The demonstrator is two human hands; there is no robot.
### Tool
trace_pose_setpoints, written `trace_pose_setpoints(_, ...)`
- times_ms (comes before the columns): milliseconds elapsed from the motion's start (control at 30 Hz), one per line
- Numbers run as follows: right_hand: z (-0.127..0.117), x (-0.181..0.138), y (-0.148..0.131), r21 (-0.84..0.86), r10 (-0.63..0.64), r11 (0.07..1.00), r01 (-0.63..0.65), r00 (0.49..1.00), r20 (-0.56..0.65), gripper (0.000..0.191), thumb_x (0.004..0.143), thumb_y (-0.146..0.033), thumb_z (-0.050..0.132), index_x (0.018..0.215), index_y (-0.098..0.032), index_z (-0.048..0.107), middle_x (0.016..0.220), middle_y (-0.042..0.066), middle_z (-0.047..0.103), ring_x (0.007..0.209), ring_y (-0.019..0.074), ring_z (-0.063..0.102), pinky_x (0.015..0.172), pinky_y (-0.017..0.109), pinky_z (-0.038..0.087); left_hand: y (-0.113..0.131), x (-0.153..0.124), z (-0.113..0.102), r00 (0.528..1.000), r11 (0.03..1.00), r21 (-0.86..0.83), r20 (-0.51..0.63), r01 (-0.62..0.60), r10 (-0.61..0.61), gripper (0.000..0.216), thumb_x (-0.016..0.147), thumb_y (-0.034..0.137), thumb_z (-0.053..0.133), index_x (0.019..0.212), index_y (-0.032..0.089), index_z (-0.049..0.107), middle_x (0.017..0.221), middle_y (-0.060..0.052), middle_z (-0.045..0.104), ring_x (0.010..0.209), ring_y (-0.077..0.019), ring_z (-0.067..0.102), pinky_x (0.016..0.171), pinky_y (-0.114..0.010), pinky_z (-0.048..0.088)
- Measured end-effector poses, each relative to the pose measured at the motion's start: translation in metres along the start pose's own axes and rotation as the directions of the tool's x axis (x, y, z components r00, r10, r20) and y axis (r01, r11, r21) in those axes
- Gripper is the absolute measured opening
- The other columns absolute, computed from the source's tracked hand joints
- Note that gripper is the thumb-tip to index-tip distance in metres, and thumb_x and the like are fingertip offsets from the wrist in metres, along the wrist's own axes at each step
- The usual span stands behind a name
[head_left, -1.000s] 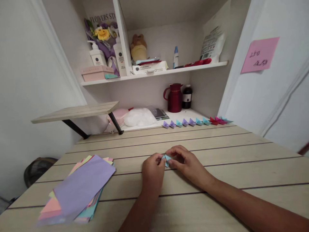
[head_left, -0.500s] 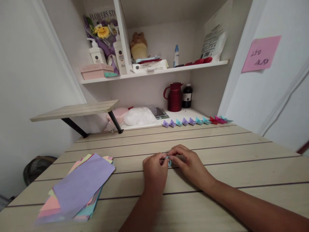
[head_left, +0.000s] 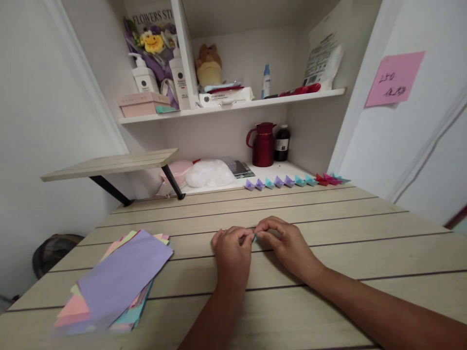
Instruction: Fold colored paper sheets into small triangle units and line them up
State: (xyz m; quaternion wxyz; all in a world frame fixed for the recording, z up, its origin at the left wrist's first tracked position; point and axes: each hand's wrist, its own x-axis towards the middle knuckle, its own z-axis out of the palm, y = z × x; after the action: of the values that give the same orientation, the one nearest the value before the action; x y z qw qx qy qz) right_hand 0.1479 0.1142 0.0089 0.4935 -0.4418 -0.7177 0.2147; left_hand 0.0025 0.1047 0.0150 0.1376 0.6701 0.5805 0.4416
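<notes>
Between my two hands, over the middle of the wooden table (head_left: 314, 306), is a small folded piece of light blue paper (head_left: 254, 237), mostly covered by fingers. My left hand (head_left: 233, 250) pinches it from the left, thumb and forefinger closed together. From the right, the fingertips of my right hand (head_left: 282, 240) are pinched on its other edge. To the left lies a loose stack of coloured paper (head_left: 126, 277) with a purple sheet on top. Small folded paper boats (head_left: 279, 182) in purple, blue, red and pink stand in a row along the table's back edge.
A small raised wooden shelf (head_left: 109, 164) on black brackets stands at the back left. Behind the table are a red jug (head_left: 263, 146), a dark bottle (head_left: 282, 143) and a white plastic bag (head_left: 209, 174). A pink note (head_left: 396, 78) hangs on the right wall.
The blue paper shows less now, being more covered by my fingertips. Both hands stay close together in nearly the same place. The whole view has shifted slightly.
</notes>
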Motion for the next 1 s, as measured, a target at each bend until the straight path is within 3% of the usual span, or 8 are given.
trace_pose_setpoints(200,0.0,0.001,-0.003,0.049,0.07,0.996,-0.07,0.998,0.008,0.011,0.083,-0.022,0.058,0.076,-0.021,0.066,0.081,0.001,0.067,0.08,0.0184,0.061,0.076,0.03,0.044,-0.004,-0.001,0.003,0.995,0.982,-0.16,0.004,0.1,-0.101,0.013,0.073,0.022,0.063,0.07,0.027,0.074,0.077,0.002,0.075,0.081,-0.0184,0.069,0.082,-0.031,0.049)
trace_pose_setpoints(433,0.0,0.003,0.002,0.121,0.151,0.981,-0.151,0.989,0.007,0.009,0.08,-0.024,0.059,0.077,-0.021,0.066,0.079,0.001,0.066,0.079,0.0182,0.06,0.074,0.029,0.043,-0.006,-0.001,0.006,0.963,0.9,-0.343,0.06,0.268,-0.263,0.013,0.072,0.024,0.062,0.071,0.022,0.074,0.075,-0.002,0.076,0.074,-0.0187,0.069,0.071,-0.027,0.051)
trace_pose_setpoints(667,0.001,0.003,0.002,0.16,0.175,0.97,-0.181,0.983,0.049,0.011,0.08,-0.027,0.057,0.078,-0.02,0.065,0.079,0.001,0.065,0.078,0.0187,0.058,0.074,0.03,0.044,-0.007,0.0,0.009,0.956,0.935,-0.205,0.016,0.29,-0.293,0.011,0.073,0.024,0.059,0.07,0.02,0.069,0.07,-0.002,0.073,0.069,-0.0176,0.068,0.067,-0.027,0.049)
trace_pose_setpoints(833,0.003,0.004,0.007,0.197,0.189,0.958,-0.208,0.976,0.111,0.014,0.082,-0.028,0.054,0.079,-0.019,0.064,0.075,0.001,0.064,0.073,0.0176,0.055,0.071,0.03,0.045,-0.003,0.0,0.008,0.964,0.964,-0.032,0.048,0.263,-0.261,0.009,0.072,0.019,0.059,0.067,0.024,0.065,0.068,0.002,0.071,0.07,-0.016,0.066,0.071,-0.029,0.046)
trace_pose_setpoints(1000,0.003,0.004,0.008,0.22,0.2,0.949,-0.224,0.972,0.124,0.014,0.082,-0.028,0.054,0.078,-0.019,0.063,0.074,0.0,0.062,0.073,0.0166,0.054,0.072,0.029,0.044,0.0,0.0,0.005,0.966,0.968,-0.019,0.08,0.25,-0.247,0.008,0.074,0.018,0.06,0.07,0.025,0.064,0.07,0.005,0.07,0.071,-0.0142,0.066,0.078,-0.03,0.044)
